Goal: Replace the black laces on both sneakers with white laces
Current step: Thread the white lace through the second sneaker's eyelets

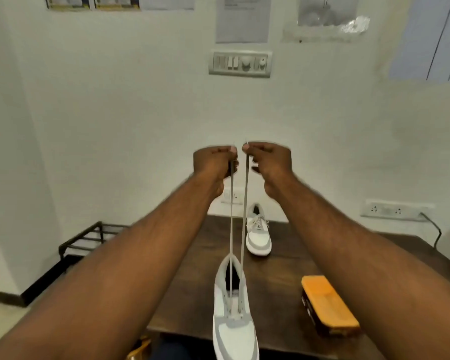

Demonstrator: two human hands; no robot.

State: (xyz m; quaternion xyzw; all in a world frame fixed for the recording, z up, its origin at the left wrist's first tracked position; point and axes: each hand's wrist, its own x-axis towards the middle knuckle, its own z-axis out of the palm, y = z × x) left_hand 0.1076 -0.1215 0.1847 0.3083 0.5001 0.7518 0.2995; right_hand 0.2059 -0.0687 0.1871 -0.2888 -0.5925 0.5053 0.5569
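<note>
Hands pulling a white lace up out of the near sneaker

Head view: both arms reach forward and up, the hands raised side by side in front of the wall. The left hand [215,162] has its fingers curled round one end of the white lace [230,229]; the right hand [269,162] pinches the other end between thumb and fingers. The two strands run taut and nearly parallel down to the near sneaker [234,315], white and grey, where they enter the eyelets low on the front. That sneaker lies on the near edge of the dark tabletop [291,255], toe toward the camera. The far sneaker [258,235] stands farther back on the tabletop, already laced in white. An orange-topped box [327,305] lies to the right of the near sneaker, apart from it. A black metal rack [89,237] stands left of the tabletop
</note>
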